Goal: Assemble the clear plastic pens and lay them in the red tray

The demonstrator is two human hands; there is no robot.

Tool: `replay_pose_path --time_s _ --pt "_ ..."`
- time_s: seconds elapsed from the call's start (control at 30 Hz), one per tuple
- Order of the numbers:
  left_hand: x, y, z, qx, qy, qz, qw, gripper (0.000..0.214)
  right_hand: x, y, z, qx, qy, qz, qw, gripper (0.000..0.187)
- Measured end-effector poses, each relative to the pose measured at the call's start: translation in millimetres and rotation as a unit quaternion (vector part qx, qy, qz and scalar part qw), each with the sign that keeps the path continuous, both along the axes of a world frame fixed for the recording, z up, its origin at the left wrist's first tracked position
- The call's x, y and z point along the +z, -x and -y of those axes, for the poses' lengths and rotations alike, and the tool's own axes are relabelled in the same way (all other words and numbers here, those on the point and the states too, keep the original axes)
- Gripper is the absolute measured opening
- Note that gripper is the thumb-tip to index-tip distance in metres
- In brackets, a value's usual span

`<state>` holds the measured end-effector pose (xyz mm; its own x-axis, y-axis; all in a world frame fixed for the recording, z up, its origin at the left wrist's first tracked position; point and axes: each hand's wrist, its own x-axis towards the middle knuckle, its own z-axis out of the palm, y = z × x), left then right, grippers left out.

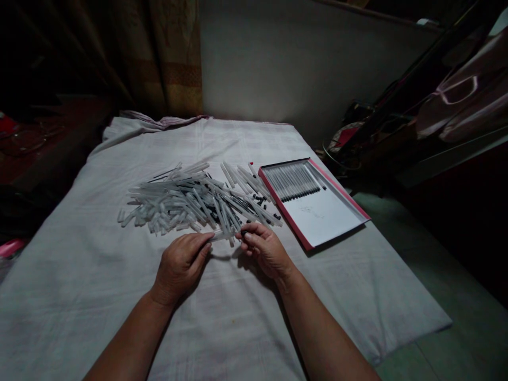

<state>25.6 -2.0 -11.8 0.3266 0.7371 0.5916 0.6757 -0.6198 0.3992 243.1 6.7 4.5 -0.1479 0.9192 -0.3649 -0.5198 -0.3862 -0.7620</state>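
My left hand (181,263) and my right hand (265,247) hold one clear plastic pen tube (223,236) between them, just in front of a big heap of clear pen tubes (186,200). The left fingers pinch the tube's left end. The right fingers are closed round its right end, where a small black piece (243,233) shows. Loose black caps (260,200) lie at the heap's right edge. A flat white box with a red rim (317,211) lies to the right, with a row of finished pens (296,181) in its far end.
Everything lies on a mattress under a grey-white sheet (222,312). Its right edge drops to a green floor (448,264). Dark clutter and cloth stand at the right (436,106), a curtain (174,58) hangs behind, and dark furniture stands at the left.
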Motion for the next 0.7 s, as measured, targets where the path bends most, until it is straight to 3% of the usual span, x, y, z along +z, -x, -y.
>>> replay_pose_path --time_s 0.47,0.7 --pt "5.4 -3.6 2.1 0.001 0.006 -0.019 1.0 0.024 -3.5 -1.6 1.7 0.012 -0.066 0.093 0.993 0.021" --pt "3.8 -2.2 3.1 0.006 -0.003 -0.004 1.0 0.023 -2.7 -7.5 0.3 0.024 -0.006 -0.034 0.999 0.029"
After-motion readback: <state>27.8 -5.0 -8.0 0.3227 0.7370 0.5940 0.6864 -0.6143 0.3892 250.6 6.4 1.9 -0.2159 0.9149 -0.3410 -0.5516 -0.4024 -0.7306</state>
